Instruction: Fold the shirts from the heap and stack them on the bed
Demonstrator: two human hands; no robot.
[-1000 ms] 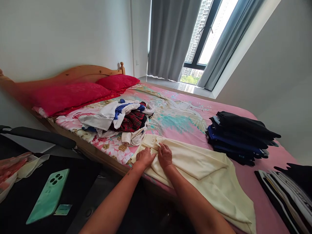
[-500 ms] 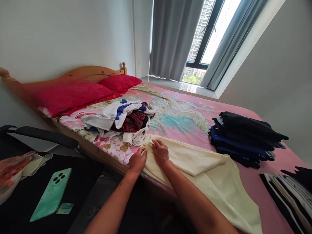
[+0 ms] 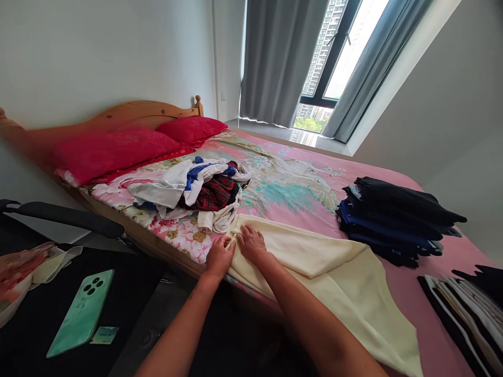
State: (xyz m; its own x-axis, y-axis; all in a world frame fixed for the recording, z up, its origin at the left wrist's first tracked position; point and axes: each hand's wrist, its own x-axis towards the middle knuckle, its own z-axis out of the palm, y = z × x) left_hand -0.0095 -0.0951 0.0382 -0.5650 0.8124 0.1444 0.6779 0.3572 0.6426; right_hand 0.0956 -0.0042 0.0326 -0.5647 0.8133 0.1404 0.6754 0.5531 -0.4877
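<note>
A cream garment (image 3: 314, 256), its cut not clear, lies along the near edge of the bed with one layer folded over another. At its left end my left hand (image 3: 220, 255) is closed, thumb and fingers pinching the edge. My right hand (image 3: 251, 242) rests beside it, fingers stretched out over the cloth, pressing near the same end. Just beyond my hands is a loose heap of clothes, with a white and blue top (image 3: 173, 183) over a red plaid piece (image 3: 216, 193).
Dark folded clothes (image 3: 393, 220) are stacked on the bed's right side, near another folded stack (image 3: 463, 309). Red pillows (image 3: 118, 152) lie by the wooden headboard (image 3: 137, 112). At left, a green phone (image 3: 80, 314) and a card (image 3: 104, 335) lie on a black surface.
My right hand has shifted slightly left, and its fingers have gone from curled to stretched flat on the cream garment. My left hand still pinches the edge.
</note>
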